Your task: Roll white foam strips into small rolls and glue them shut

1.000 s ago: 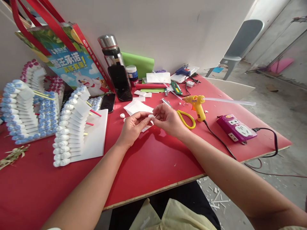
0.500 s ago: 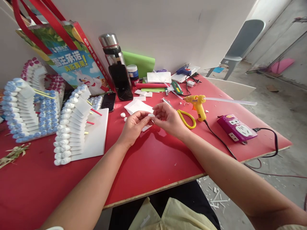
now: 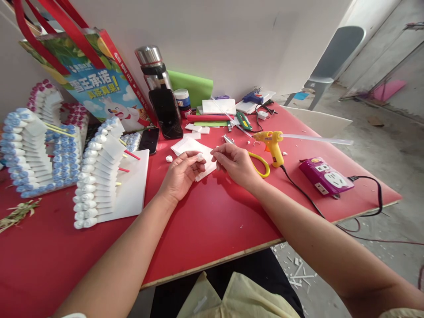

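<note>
My left hand (image 3: 182, 173) pinches a small white paper ball (image 3: 199, 156) between thumb and forefinger. Just to its right, my right hand (image 3: 236, 163) has its thumb and fingertips pressed together; whatever they hold, if anything, is too small to name. A gap separates the two hands. Beneath and behind them lie white paper sheets (image 3: 187, 145). Another white ball (image 3: 169, 159) rests on the red table left of the sheets. Scissors with yellow handles (image 3: 261, 164) lie beside my right hand, partly hidden by it.
A yellow glue gun (image 3: 273, 143) and purple power socket (image 3: 326, 176) are at right. White rolled-paper work (image 3: 88, 186) on a board stands left, near blue-and-white pieces (image 3: 23, 154). Behind are a phone (image 3: 165, 114), flask (image 3: 149, 56) and printed bag (image 3: 96, 84).
My hands have moved apart from being together. The white ball has stayed in my left hand, and my right hand has shifted slightly right.
</note>
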A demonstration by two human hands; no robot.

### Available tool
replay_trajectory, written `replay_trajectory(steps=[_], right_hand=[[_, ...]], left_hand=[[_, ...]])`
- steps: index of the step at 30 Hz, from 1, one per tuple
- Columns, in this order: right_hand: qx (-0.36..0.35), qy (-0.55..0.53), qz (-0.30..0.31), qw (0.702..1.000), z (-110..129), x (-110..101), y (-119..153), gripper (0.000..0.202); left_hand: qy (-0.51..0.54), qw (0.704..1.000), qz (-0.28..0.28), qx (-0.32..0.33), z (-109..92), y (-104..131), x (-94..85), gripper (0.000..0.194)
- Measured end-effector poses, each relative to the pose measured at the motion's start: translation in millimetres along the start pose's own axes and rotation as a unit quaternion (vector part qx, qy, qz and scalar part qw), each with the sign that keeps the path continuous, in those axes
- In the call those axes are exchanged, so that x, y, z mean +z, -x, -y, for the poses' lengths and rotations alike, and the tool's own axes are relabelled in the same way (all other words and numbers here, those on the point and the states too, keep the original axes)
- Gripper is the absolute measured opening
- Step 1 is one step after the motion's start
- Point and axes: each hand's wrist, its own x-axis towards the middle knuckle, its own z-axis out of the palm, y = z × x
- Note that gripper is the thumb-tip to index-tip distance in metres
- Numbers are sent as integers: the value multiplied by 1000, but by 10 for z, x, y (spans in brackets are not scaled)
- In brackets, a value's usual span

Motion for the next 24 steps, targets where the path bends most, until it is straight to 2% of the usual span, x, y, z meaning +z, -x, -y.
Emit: replay_trajectory(steps=[7, 15, 19, 24], right_hand=[[31, -11, 5, 999, -10, -8, -6, 25], [29, -2, 13, 999, -35, -28, 3, 28], [21, -9, -9, 1000, -23, -22, 1, 32], [11, -40, 0, 999, 1, -14, -15, 16]], left_hand=[[60, 997, 27, -28, -6, -16, -30, 18], [0, 1000, 17, 0, -8, 10, 22, 19], [-31, 999, 12, 9, -4, 17, 34, 20], [-65, 997, 20, 24, 2, 36, 55, 21]])
